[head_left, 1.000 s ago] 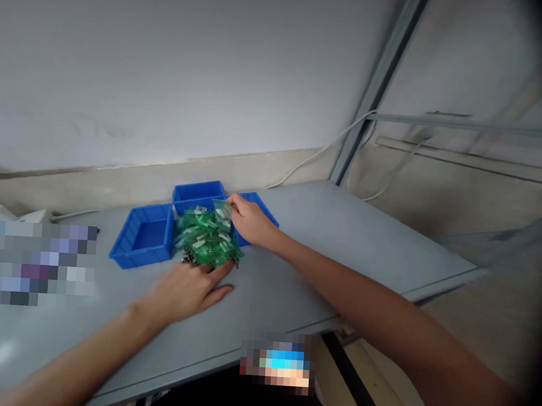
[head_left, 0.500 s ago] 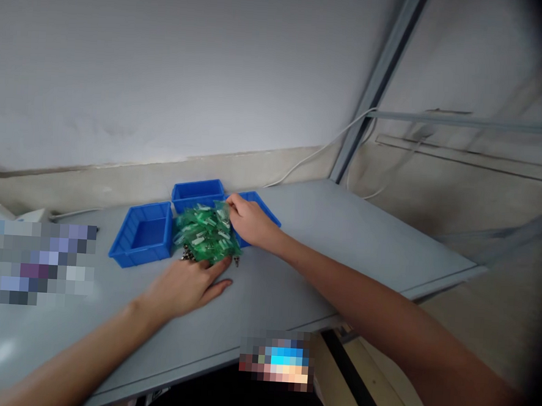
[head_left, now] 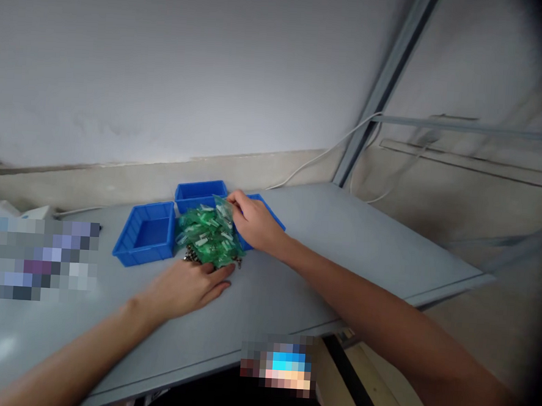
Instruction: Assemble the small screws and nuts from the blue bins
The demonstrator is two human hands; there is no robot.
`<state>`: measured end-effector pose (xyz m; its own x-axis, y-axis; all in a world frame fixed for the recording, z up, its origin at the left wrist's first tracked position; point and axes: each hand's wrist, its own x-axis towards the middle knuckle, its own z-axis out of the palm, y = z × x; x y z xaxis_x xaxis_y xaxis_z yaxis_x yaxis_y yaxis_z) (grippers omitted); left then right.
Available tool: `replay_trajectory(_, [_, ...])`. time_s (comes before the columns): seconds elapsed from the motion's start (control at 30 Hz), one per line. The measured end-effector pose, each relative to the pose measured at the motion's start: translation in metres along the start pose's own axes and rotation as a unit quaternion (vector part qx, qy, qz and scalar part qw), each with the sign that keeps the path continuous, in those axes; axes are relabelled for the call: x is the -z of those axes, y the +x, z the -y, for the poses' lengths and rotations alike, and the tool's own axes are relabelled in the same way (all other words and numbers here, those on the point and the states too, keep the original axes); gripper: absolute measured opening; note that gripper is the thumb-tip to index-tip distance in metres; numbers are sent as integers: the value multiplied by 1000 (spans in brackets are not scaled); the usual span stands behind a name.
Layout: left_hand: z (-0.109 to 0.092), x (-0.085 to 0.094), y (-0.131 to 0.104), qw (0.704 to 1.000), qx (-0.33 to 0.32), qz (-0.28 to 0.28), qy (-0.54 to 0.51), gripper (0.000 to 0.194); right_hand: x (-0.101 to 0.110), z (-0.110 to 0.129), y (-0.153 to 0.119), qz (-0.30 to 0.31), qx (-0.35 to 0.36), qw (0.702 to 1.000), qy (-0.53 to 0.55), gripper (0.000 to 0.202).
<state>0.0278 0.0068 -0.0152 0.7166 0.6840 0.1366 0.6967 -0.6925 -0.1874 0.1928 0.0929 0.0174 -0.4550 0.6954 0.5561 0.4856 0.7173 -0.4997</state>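
A pile of small green plastic bags (head_left: 209,233) lies on the grey table between blue bins, with small metal parts (head_left: 191,254) at its front left edge. My right hand (head_left: 253,220) pinches a green bag (head_left: 223,207) at the pile's upper right, in front of the right blue bin (head_left: 274,213). At the near edge of the pile rests my left hand (head_left: 192,287), palm down, its fingers spread and touching the bags. The left blue bin (head_left: 145,250) and the back blue bin (head_left: 201,189) stand beside and behind the pile.
The grey table (head_left: 342,238) meets a wall at the back. A metal frame post (head_left: 379,93) rises at the back right, with a white cable (head_left: 310,162) running to it. White devices (head_left: 8,217) and a blurred-out item lie at the left.
My right hand has lifted the corner of the green bag slightly. The view has shifted a little, and my left hand stays at the pile's near edge.
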Motion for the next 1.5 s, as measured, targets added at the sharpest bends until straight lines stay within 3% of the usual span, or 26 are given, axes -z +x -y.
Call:
replay_trajectory(0.2, [1, 20, -5, 996, -8, 42, -72, 30, 16, 25, -7, 84, 101, 988, 77, 14])
replay_trajectory(0.27, [2, 34, -13, 992, 61, 52, -94, 29, 23, 33, -11, 108, 108, 984, 89, 14])
replay_trajectory(0.37, [2, 54, -30, 969, 175, 25, -175, 31, 32, 41, -19, 137, 93, 981, 105, 14])
replay_trajectory(0.47, [-8, 60, -45, 918, 247, -53, -305, 37, 32, 45, -34, 142, 57, 981, 120, 15])
replay_trajectory(0.57, [-24, 47, -49, 843, 312, -135, -418, 38, 22, 47, -52, 134, 30, 978, 160, 15])
replay_trajectory(0.67, [-40, 28, -44, 797, 334, -141, -484, 34, 12, 51, -68, 125, -14, 975, 184, 9])
replay_trajectory(0.77, [-51, 14, -39, 791, 333, -143, -493, 34, 8, 53, -83, 123, -69, 967, 213, 10])
replay_trajectory(0.9, [-61, 7, -44, 807, 359, -111, -456, 32, 8, 52, -105, 137, -129, 961, 205, 12])
replay_trajectory(1.0, [-65, 6, -50, 786, 422, -130, -433, 38, 8, 50, -118, 112, -186, 949, 230, 23])
replay_trajectory(1.07, [-67, 7, -51, 785, 428, -131, -428, 40, 6, 49, -120, 107, -212, 938, 251, 25])
replay_trajectory(1.17, [-66, 8, -51, 795, 394, -117, -445, 37, 2, 49, -117, 138, -218, 938, 231, 24])
replay_trajectory(1.3, [-63, 8, -54, 785, 373, -124, -479, 38, -4, 50, -110, 105, -220, 951, 191, 30])
replay_trajectory(1.5, [-63, 10, -52, 799, 339, -111, -484, 32, -7, 53, -111, 127, -212, 936, 252, 18])
